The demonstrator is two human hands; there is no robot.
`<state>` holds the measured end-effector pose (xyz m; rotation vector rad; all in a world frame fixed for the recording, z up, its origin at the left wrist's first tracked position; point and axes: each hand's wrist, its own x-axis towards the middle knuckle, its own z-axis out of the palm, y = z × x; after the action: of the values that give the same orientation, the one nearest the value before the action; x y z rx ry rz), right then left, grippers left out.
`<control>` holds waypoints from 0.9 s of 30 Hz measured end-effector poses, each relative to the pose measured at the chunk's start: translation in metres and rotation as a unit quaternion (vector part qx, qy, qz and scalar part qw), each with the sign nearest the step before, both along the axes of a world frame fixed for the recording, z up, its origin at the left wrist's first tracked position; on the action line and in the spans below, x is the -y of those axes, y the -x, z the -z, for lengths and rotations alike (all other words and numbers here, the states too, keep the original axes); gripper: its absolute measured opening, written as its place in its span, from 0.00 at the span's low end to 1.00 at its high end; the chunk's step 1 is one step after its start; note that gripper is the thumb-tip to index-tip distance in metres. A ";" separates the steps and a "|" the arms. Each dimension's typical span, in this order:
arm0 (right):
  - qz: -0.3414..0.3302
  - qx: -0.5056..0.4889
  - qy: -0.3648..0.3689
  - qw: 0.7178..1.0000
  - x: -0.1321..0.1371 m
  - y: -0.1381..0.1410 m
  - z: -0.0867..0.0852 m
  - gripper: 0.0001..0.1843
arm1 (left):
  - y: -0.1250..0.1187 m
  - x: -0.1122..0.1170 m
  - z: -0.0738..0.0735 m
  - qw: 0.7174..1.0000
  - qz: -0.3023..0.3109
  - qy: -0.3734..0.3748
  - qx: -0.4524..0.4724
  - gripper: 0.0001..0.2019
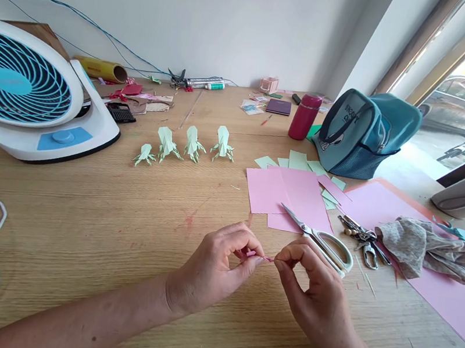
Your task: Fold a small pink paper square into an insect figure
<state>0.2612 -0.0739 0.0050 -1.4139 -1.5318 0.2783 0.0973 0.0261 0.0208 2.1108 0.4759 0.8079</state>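
Observation:
Between my hands, above the wooden table, is a small folded piece of pink paper [267,258], thin and narrow where it shows. My left hand [223,261] pinches it between thumb and forefinger, and part of the paper is hidden behind the fingers. The fingertips of my right hand [309,286] pinch its other end. White-handled scissors [330,251] lie just beyond my right hand, blades pointing away to the left. Under their tips are pink paper sheets [300,193]. Several pale green folded paper figures with legs [193,144] stand in a row farther back.
A white and blue fan [21,87] stands at the left. Small green paper pieces [299,160], a red bottle [305,117] and a teal backpack [357,135] are at the back right. Keys [369,245] and a crumpled grey cloth [426,249] lie on the right.

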 end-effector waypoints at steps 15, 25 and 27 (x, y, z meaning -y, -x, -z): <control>-0.031 -0.016 0.009 0.999 0.000 0.002 0.002 0.07 | 0.000 0.001 -0.002 1.000 0.002 -0.017 0.012 0.07; -0.023 -0.048 0.026 0.998 0.001 -0.004 -0.001 0.10 | -0.002 0.000 -0.002 0.989 0.007 0.142 0.025 0.10; -0.014 -0.080 0.036 0.996 0.000 -0.007 0.000 0.09 | -0.003 -0.002 -0.001 0.976 -0.013 0.217 0.023 0.16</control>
<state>0.2680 -0.0741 0.0048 -1.3921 -1.4240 0.4569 0.1005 0.0277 0.0214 1.6806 0.5964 0.6927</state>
